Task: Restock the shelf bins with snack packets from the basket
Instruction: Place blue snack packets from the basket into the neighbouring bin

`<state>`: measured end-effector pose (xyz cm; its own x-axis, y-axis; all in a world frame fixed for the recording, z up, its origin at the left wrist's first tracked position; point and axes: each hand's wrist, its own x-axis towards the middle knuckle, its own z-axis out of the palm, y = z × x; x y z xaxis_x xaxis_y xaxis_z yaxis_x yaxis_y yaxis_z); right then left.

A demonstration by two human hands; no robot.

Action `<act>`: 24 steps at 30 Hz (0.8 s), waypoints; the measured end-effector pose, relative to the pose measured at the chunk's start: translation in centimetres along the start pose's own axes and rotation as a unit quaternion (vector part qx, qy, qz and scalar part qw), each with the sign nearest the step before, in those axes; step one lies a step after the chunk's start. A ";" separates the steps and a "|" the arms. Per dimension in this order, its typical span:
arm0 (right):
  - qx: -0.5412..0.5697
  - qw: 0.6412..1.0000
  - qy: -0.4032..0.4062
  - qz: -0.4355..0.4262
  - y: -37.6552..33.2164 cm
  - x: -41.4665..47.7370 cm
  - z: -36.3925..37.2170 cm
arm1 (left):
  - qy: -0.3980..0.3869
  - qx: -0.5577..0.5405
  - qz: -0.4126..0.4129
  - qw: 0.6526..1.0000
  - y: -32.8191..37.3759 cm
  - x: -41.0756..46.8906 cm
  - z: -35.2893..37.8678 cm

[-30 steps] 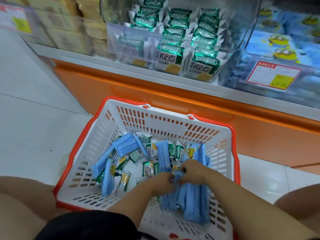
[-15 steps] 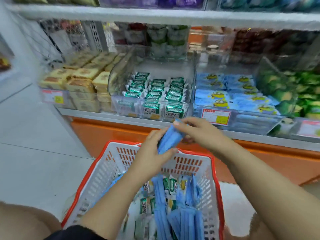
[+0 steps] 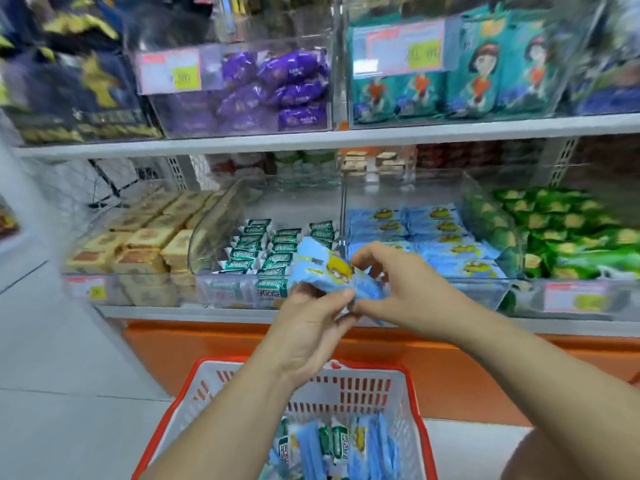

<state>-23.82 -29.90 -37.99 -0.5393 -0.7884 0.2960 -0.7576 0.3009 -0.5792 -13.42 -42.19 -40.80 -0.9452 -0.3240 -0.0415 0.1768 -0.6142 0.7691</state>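
Note:
Both hands hold a bunch of light blue snack packets [image 3: 329, 271] with a yellow cartoon print, raised in front of the lower shelf. My left hand [image 3: 308, 327] grips the bunch from below. My right hand [image 3: 391, 289] pinches it from the right side. Behind them a clear bin [image 3: 485, 289] holds matching blue packets [image 3: 426, 233]. Left of it, another clear bin [image 3: 221, 289] holds green and white packets [image 3: 263, 247]. The white basket with a red rim [image 3: 363, 393] stands on the floor below, with several blue and green packets [image 3: 332, 448] inside.
Tan boxed snacks [image 3: 138, 244] fill the bin at the far left, green packets [image 3: 568, 233] the bin at the right. The upper shelf [image 3: 311, 138] carries bins of purple [image 3: 277, 88] and teal packets [image 3: 450, 81]. An orange base panel [image 3: 207, 344] runs under the shelf.
Both hands lifted the blue packets out of the basket and up to the shelf front. The bunch has turned its printed face toward me. My view rose from the basket to the shelves.

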 end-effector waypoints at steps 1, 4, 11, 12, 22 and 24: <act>-0.001 1.000 0.018 0.003 0.4 0.2 -0.2 | 0.007 0.030 0.008 1.000 0.1 0.6 0.6; -0.002 0.998 0.056 0.013 1.1 1.1 -1.8 | 0.018 0.123 0.022 0.992 0.6 2.5 2.4; -0.038 0.982 0.166 0.087 5.7 3.4 -8.6 | 0.030 0.392 0.065 0.917 1.9 8.5 5.2; -0.081 0.971 0.192 0.119 7.3 3.4 -9.4 | 0.029 0.447 0.069 0.891 1.8 9.8 5.4; -0.124 0.947 0.168 0.242 13.8 0.8 -10.1 | -0.063 0.715 0.033 0.695 -1.0 24.2 10.0; -0.114 0.950 0.171 0.237 14.1 0.7 -10.5 | -0.079 0.714 0.015 0.696 -2.0 25.7 10.6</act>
<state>-38.70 -20.54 -37.96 -0.8978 -0.3269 0.2951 -0.4390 0.7178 -0.5404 -40.99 -41.71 -36.64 -0.9853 -0.1687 -0.0283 -0.1493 0.7677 0.6232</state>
